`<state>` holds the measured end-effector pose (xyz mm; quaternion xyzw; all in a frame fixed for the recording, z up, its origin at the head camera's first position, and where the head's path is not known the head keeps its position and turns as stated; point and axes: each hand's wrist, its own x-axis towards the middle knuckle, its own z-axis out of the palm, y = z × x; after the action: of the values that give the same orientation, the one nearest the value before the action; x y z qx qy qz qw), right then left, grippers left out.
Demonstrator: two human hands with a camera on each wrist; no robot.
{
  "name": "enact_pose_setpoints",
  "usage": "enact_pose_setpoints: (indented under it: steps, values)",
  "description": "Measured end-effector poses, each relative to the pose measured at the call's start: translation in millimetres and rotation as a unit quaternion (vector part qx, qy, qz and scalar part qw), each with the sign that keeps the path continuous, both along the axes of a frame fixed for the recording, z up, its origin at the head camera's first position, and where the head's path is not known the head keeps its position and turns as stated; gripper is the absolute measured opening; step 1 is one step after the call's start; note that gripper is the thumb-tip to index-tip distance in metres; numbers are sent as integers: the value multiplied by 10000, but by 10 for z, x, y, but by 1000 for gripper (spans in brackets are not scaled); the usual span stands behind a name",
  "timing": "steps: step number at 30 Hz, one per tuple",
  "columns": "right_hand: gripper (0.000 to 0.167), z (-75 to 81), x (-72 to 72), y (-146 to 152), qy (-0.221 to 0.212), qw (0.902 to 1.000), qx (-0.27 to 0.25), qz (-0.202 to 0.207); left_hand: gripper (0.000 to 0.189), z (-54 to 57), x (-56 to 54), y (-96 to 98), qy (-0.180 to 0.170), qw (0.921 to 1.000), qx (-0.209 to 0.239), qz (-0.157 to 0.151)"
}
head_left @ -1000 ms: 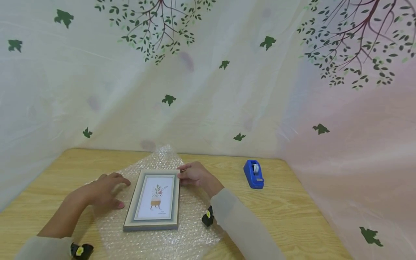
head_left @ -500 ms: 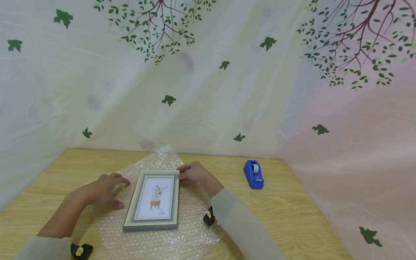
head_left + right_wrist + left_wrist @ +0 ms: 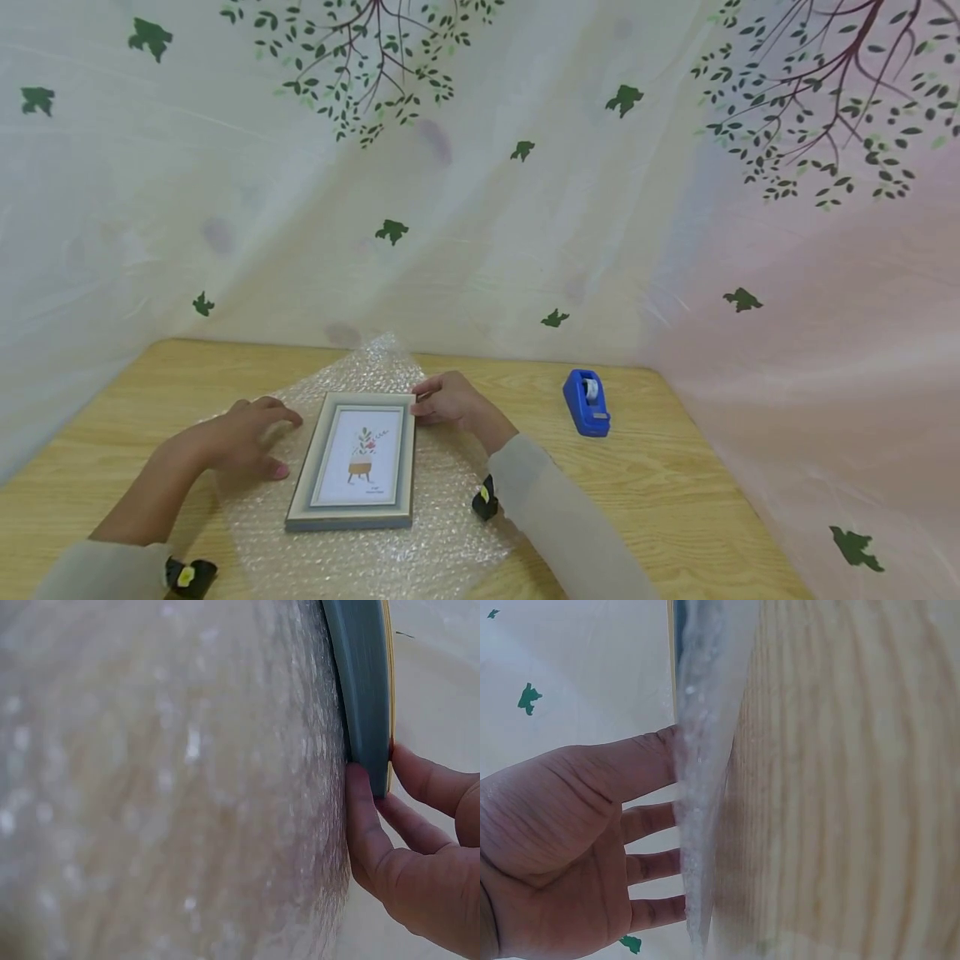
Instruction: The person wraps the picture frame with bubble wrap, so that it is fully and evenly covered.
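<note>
A picture frame [image 3: 358,458] with a pale border and a potted-plant print lies face up on a sheet of bubble wrap [image 3: 450,500]. My right hand [image 3: 452,402] holds the frame's upper right corner; the right wrist view has its fingertips [image 3: 358,780] against the grey-blue side and front edge. Left of the frame, my left hand [image 3: 238,437] rests with spread fingers on the bubble wrap, a little apart from the frame. In the left wrist view the wrap's edge [image 3: 701,772] hides those fingertips.
On the wooden table [image 3: 645,517], a blue tape dispenser [image 3: 587,403] stands at the back right. A pale curtain [image 3: 480,208] printed with branches and green birds hangs behind the table and along its sides. Black wrist straps [image 3: 190,577] show at both cuffs.
</note>
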<state>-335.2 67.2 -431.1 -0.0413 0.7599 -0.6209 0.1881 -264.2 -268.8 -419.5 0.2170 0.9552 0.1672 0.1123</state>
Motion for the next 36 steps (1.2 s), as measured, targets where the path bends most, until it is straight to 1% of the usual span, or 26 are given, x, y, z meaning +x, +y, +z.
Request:
enact_pose_setpoints:
  steps: [7, 12, 15, 17, 20, 24, 28, 31, 33, 36]
  values:
    - [36, 24, -2, 24, 0, 9998, 197, 84, 74, 60, 1, 48, -107, 9997, -159, 135]
    - [37, 20, 5, 25, 70, 9995, 279, 94, 73, 90, 17, 63, -108, 9997, -199, 118]
    - [37, 18, 6, 23, 85, 9994, 304, 103, 72, 81, 25, 55, -43, 9998, -182, 53]
    - [37, 19, 6, 21, 96, 9993, 346, 107, 72, 64, 20, 40, 59, 9999, -116, -14]
    - [36, 21, 16, 19, 121, 9991, 383, 105, 70, 38, -2, 0, 217, 9998, -37, 2]
    - [36, 15, 11, 21, 118, 9992, 360, 124, 67, 42, -36, -114, 462, 9988, 96, 161]
    - [36, 4, -2, 28, 97, 9993, 328, 148, 67, 66, -40, -298, 726, 9968, 217, 248]
    - [36, -3, 0, 32, 115, 9993, 334, 152, 70, 82, -38, -440, 726, 9962, 238, 428]
    - [37, -4, 6, 32, 110, 9994, 302, 143, 72, 91, -34, -526, 665, 9958, 252, 580]
    - [36, 4, 21, 30, 117, 9995, 262, 125, 75, 103, -34, -649, 516, 9957, 281, 718]
